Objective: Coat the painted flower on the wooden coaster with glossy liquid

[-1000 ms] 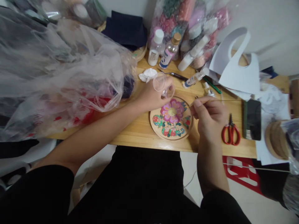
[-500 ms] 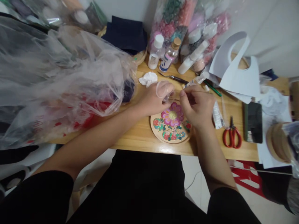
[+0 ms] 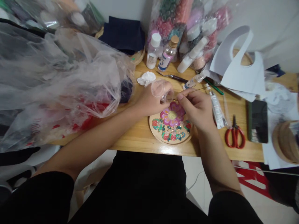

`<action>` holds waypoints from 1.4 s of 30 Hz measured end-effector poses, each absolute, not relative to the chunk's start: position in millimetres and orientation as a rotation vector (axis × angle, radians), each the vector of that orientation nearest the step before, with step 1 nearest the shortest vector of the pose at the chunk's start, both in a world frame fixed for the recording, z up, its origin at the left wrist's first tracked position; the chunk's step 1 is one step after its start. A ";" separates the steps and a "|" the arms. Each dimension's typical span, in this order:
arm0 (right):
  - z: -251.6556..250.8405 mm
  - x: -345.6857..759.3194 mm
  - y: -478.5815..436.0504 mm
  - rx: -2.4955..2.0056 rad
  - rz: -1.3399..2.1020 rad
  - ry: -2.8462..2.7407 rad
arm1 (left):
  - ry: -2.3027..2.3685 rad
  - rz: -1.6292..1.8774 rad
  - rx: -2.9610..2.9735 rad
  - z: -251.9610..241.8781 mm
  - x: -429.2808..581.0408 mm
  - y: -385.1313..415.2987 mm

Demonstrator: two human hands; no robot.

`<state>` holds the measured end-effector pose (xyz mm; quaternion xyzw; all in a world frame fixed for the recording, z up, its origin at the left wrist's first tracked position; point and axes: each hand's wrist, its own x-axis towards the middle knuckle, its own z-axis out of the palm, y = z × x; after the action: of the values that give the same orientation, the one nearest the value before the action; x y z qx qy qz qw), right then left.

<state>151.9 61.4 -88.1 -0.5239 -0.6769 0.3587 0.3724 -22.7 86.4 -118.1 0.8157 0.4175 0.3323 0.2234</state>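
A round wooden disc painted with a pink flower and small green and red shapes lies near the table's front edge. My left hand grips a small clear plastic cup, tilted, just above the disc's far rim. My right hand pinches a thin stick whose tip points into the cup's mouth.
A white tube, red scissors and a black phone lie right of the disc. Bottles and bags of coloured pieces stand at the back. A big clear plastic bag covers the table's left. White paper lies at back right.
My right hand moved left from the disc's right side up to the cup, bringing the stick's tip to its mouth. The left hand kept hold of the cup.
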 end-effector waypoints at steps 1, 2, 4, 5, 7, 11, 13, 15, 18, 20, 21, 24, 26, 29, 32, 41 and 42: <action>-88.5 151.9 60.9 -1.338 0.964 -1.666 | 1.148 0.932 2.246 -118.5 -22.9 86.3; -88.3 152.2 60.4 -1.335 0.998 -1.599 | 1.140 0.941 2.240 -118.6 -23.3 86.3; -86.3 154.2 59.1 -1.338 1.034 -1.503 | 1.123 0.941 2.233 -118.1 -23.9 86.1; -84.3 155.8 58.4 -1.340 1.042 -1.480 | 1.122 0.937 2.233 -117.5 -24.2 86.0; -78.9 160.2 57.0 -1.346 1.055 -1.495 | 1.134 0.924 2.237 -116.0 -24.6 85.9; -66.3 168.6 55.2 -1.320 1.206 -1.763 | 1.161 0.917 2.254 -115.0 -24.6 86.0; -62.2 170.6 55.1 -1.298 1.272 -1.905 | 1.166 0.924 2.251 -115.3 -24.4 86.1; -60.5 171.4 55.4 -1.283 1.270 -2.003 | 1.174 0.925 2.243 -115.6 -24.4 86.0; -61.0 171.3 55.6 -1.263 1.232 -2.098 | 1.188 0.902 2.241 -115.3 -24.5 85.5; -61.7 170.9 55.6 -1.258 1.220 -2.137 | 1.194 0.901 2.236 -114.8 -24.6 85.2; -61.9 170.5 55.6 -1.258 1.217 -2.153 | 1.195 0.898 2.230 -114.6 -24.6 85.2; -62.0 169.4 55.3 -1.262 1.215 -2.193 | 1.194 0.875 2.210 -113.9 -24.3 85.6; -62.0 169.0 55.1 -1.255 1.215 -2.212 | 1.197 0.858 2.199 -113.6 -23.9 86.0; -62.2 169.1 55.0 -1.245 1.221 -2.230 | 1.210 0.850 2.182 -114.0 -23.5 86.2; -61.7 169.7 55.1 -1.262 1.231 -2.242 | 1.205 0.863 2.184 -115.4 -23.4 86.1; -58.5 170.4 55.3 -1.328 1.264 -2.249 | 1.165 0.936 2.199 -121.4 -23.4 87.1; -58.5 170.5 55.5 -1.323 1.259 -2.246 | 1.162 0.944 2.198 -121.7 -23.3 87.2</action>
<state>170.5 55.5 -58.5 -0.4536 -0.7700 0.4317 0.1228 -23.3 87.2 -121.7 0.8027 0.4244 0.3445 0.2386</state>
